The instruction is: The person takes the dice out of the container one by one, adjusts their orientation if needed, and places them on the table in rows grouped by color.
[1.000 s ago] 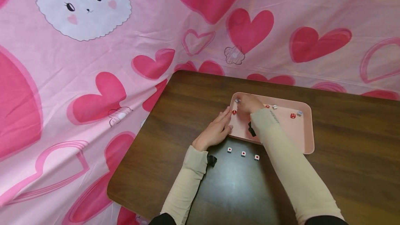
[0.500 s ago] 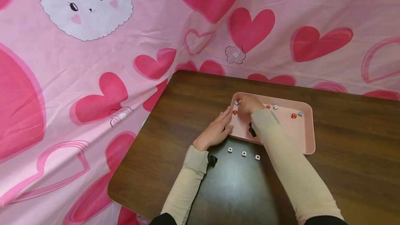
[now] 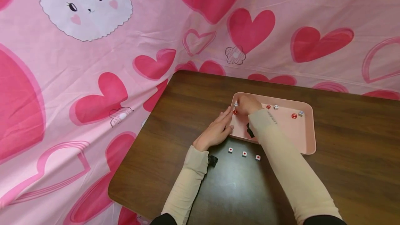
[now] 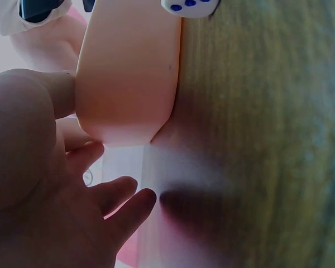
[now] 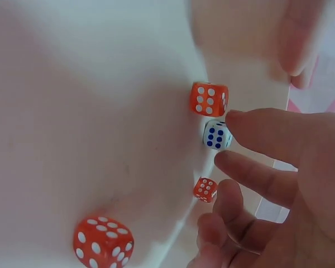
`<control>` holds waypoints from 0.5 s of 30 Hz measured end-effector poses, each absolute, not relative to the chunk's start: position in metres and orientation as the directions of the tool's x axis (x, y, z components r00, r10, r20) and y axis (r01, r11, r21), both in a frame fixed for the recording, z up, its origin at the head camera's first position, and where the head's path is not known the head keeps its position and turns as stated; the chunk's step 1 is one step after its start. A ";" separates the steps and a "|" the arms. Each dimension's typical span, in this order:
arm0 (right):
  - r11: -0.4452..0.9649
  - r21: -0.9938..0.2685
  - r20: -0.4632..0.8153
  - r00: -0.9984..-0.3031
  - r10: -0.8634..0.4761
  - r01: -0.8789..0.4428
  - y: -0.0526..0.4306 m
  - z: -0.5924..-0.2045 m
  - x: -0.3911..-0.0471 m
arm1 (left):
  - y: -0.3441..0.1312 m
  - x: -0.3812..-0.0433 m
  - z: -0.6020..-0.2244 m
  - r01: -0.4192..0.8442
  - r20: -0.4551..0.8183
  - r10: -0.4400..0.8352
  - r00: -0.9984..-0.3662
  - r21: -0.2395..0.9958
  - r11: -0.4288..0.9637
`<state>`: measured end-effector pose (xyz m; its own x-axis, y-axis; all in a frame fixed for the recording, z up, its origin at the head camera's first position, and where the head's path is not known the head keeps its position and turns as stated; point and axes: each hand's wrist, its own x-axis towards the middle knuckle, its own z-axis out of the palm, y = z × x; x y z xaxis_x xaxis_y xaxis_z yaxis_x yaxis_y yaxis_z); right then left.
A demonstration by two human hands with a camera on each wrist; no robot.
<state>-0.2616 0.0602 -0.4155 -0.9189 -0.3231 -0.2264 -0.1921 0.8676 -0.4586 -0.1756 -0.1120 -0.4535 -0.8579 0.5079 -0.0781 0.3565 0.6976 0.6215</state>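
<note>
In the head view, my right hand (image 3: pixel 249 105) reaches into the far left corner of a pink tray (image 3: pixel 307 145). Its thumb and forefinger pinch a small white die (image 5: pixel 216 135) with blue dots, against the tray's side. Directly beside that die sits a red die (image 5: pixel 208 99) with white dots. My left hand (image 3: pixel 215 129) lies along the tray's left side, fingers straight. In the left wrist view, its thumb touches the pink wall (image 4: pixel 128 78) while the other fingers spread beneath the tray's end.
Inside the tray are more dice: a red die (image 3: pixel 268 107) by a white die (image 3: pixel 276 107), and another red die (image 3: pixel 294 116) by a white die (image 3: pixel 301 113). Three white dice, one being the middle die (image 3: pixel 244 153), form a row on the wooden table (image 3: pixel 175 114) before the tray.
My right hand has shifted slightly, and the white die at its fingertips has come nearer, closing up to the red die. My left hand stays in place.
</note>
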 end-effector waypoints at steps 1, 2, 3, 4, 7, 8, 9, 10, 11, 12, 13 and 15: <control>0.873 -0.451 -0.231 -0.920 -0.317 -0.187 0.059 -0.415 -0.262 | -0.112 -0.176 -0.454 0.354 -0.080 0.507 -0.858 0.622 0.698; 0.880 -0.437 -0.235 -0.921 -0.311 -0.186 0.059 -0.415 -0.262 | -0.112 -0.176 -0.454 0.353 -0.081 0.506 -0.859 0.621 0.699; 0.887 -0.425 -0.243 -0.921 -0.306 -0.183 0.058 -0.416 -0.261 | -0.112 -0.176 -0.454 0.352 -0.082 0.506 -0.859 0.622 0.700; 0.889 -0.422 -0.249 -0.920 -0.304 -0.179 0.057 -0.415 -0.261 | -0.112 -0.176 -0.454 0.352 -0.080 0.506 -0.859 0.624 0.698; 0.897 -0.406 -0.261 -0.919 -0.296 -0.173 0.056 -0.416 -0.261 | -0.112 -0.176 -0.454 0.353 -0.078 0.508 -0.858 0.627 0.694; 0.899 -0.402 -0.261 -0.919 -0.295 -0.174 0.056 -0.416 -0.261 | -0.113 -0.176 -0.454 0.354 -0.077 0.508 -0.858 0.629 0.693; 0.899 -0.405 -0.266 -0.918 -0.293 -0.169 0.055 -0.416 -0.261 | -0.113 -0.175 -0.454 0.354 -0.077 0.509 -0.857 0.630 0.692; 0.898 -0.408 -0.271 -0.918 -0.290 -0.163 0.055 -0.416 -0.261 | -0.113 -0.175 -0.454 0.355 -0.077 0.510 -0.857 0.630 0.691; 0.899 -0.407 -0.276 -0.917 -0.287 -0.159 0.055 -0.417 -0.261 | -0.113 -0.176 -0.454 0.355 -0.077 0.510 -0.857 0.629 0.691; 0.901 -0.406 -0.282 -0.917 -0.283 -0.153 0.055 -0.417 -0.262 | -0.113 -0.176 -0.454 0.355 -0.077 0.511 -0.856 0.630 0.690; 0.902 -0.405 -0.287 -0.916 -0.281 -0.150 0.055 -0.417 -0.262 | -0.113 -0.176 -0.455 0.355 -0.076 0.511 -0.856 0.631 0.690; 0.903 -0.407 -0.295 -0.916 -0.272 -0.138 0.055 -0.418 -0.262 | -0.113 -0.177 -0.455 0.353 -0.077 0.511 -0.856 0.633 0.689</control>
